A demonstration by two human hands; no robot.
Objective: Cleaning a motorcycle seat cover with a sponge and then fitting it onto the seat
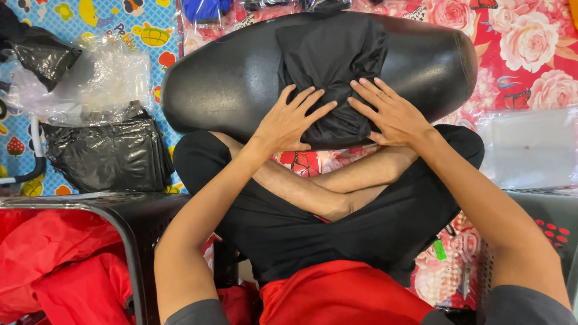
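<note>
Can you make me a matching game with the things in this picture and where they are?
Things:
1. folded black cloth
2. stack of black plastic bags
3. red fabric
4. clear plastic sheet

Places:
A. far right, on the flowered mat
B. bottom left, inside the dark bin
C. under both hands, the left hand and the right hand, on the black oval board
D. left side, on the cartoon mat

Pairs: 1-C, 2-D, 3-B, 4-A
</note>
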